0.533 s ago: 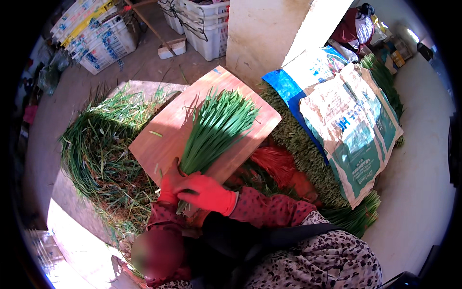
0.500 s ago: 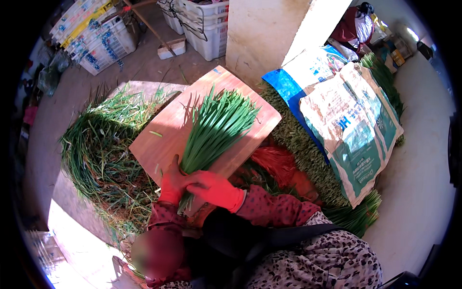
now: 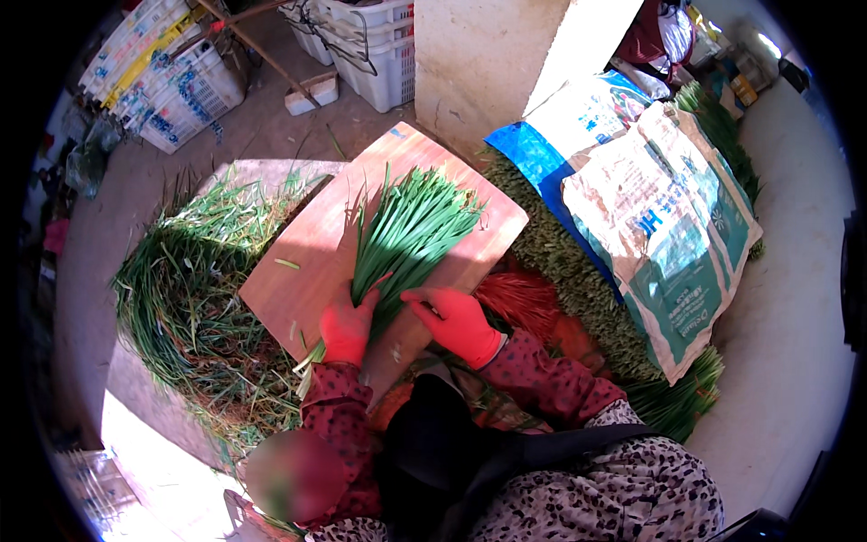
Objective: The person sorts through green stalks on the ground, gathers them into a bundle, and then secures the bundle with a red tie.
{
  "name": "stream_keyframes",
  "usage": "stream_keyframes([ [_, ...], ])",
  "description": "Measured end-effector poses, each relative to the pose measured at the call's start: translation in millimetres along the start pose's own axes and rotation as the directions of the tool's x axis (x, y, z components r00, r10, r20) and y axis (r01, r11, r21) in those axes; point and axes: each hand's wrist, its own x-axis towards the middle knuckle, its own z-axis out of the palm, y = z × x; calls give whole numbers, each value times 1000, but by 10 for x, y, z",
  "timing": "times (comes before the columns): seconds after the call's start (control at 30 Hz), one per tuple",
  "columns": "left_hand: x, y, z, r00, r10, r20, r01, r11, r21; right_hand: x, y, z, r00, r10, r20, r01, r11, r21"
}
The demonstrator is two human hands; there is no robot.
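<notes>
A bunch of long green garlic chives [image 3: 411,221] lies slanting across a reddish wooden board [image 3: 289,294], leaf tips toward the far side. My left hand [image 3: 348,327], in an orange-red glove, is wrapped round its lower part. A few pale stem ends [image 3: 312,357] stick out beside that wrist. My right hand [image 3: 456,327], gloved alike, is just right of the bunch's lower part. Its thumb and forefinger come together at the tips, and I cannot make out anything between them. Small cut green pieces [image 3: 287,264] lie on the board's left part.
A heap of loose, partly dried leaves [image 3: 208,298] is left of the board. Red strips [image 3: 519,303] lie to the right, by stacked green bundles [image 3: 564,239] under a printed sack [image 3: 673,226]. Behind stand a pillar [image 3: 479,72] and white crates [image 3: 379,63].
My right hand has come off the left and moved right, apart from it. The left hand has shifted slightly along the bunch, and pale stem ends now show by its wrist.
</notes>
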Motion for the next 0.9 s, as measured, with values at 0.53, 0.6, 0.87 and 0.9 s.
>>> stream_keyframes([
  [0.53, 84, -115, 20, 996, -84, -43, 79, 991, -111, 585, 585, -239, 987, -151, -58, 134, 964, -231],
  [0.6, 96, -145, 4, 995, -88, -43, 85, 994, -67, 643, 532, -210, 983, -183, 24, 182, 940, -290],
  [0.87, 223, 155, 83, 987, 108, -115, -112, 993, -29, 643, 413, 308, 961, -181, 210, 236, 930, -280],
  [0.9, 272, 119, 65, 998, 31, -60, -32, 999, -26, 667, 304, 295, 956, -144, 255, 215, 936, -279],
])
